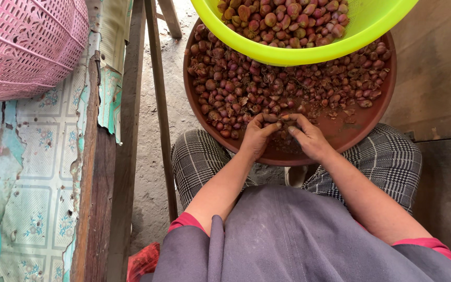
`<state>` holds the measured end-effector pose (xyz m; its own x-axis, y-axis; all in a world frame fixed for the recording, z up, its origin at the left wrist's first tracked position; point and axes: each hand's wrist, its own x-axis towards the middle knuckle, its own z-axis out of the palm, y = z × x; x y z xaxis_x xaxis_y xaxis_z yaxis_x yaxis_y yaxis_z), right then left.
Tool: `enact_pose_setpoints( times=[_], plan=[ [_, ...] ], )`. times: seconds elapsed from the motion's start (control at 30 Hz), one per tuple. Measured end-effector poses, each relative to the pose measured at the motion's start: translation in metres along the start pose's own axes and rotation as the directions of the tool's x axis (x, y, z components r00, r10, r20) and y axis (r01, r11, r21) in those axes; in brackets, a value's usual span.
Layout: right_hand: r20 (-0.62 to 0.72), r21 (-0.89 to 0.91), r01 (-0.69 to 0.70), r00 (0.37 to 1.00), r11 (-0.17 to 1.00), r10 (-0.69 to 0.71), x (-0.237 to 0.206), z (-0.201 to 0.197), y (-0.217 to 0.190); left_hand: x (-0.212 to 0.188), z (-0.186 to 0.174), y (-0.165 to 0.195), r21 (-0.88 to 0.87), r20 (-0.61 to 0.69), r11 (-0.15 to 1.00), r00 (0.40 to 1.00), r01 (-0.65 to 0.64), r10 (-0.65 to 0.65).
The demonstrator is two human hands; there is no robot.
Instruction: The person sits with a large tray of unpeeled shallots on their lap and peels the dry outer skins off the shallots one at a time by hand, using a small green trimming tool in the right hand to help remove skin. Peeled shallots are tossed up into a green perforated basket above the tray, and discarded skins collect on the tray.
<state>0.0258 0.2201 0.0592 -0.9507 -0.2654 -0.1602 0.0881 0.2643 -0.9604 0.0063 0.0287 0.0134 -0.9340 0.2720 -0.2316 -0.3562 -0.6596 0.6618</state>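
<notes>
While seemingly pinched: shallot (283, 118) between fingers (272, 127).

Seen from above, the left hand (257, 137) and the right hand (309, 137) meet at the near edge of a round brown tray (364, 122) of small red shallots (246, 86), fingertips pinching one shallot between them. A lime-green bowl (371, 28) of peeled shallots overlaps the tray's far side. A pink basket (27, 47) sits far left.
</notes>
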Motion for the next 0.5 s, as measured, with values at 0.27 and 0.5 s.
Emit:
enact_pose_setpoints(
  times=[0.27, 0.5],
  plan=[
    [-0.008, 0.028, -0.06, 0.998, 0.998, 0.061, 0.006, 0.002, 0.018, 0.01, -0.018, -0.026, 0.42, -0.019, 0.9, 0.99, -0.119, 0.14],
    [-0.226, -0.034, -0.099, 0.97, 0.995, 0.089, 0.004, -0.008, -0.005, 0.001, 0.003, -0.015, 0.028, -0.042, 0.991, 0.991, 0.129, -0.128]
  ],
)
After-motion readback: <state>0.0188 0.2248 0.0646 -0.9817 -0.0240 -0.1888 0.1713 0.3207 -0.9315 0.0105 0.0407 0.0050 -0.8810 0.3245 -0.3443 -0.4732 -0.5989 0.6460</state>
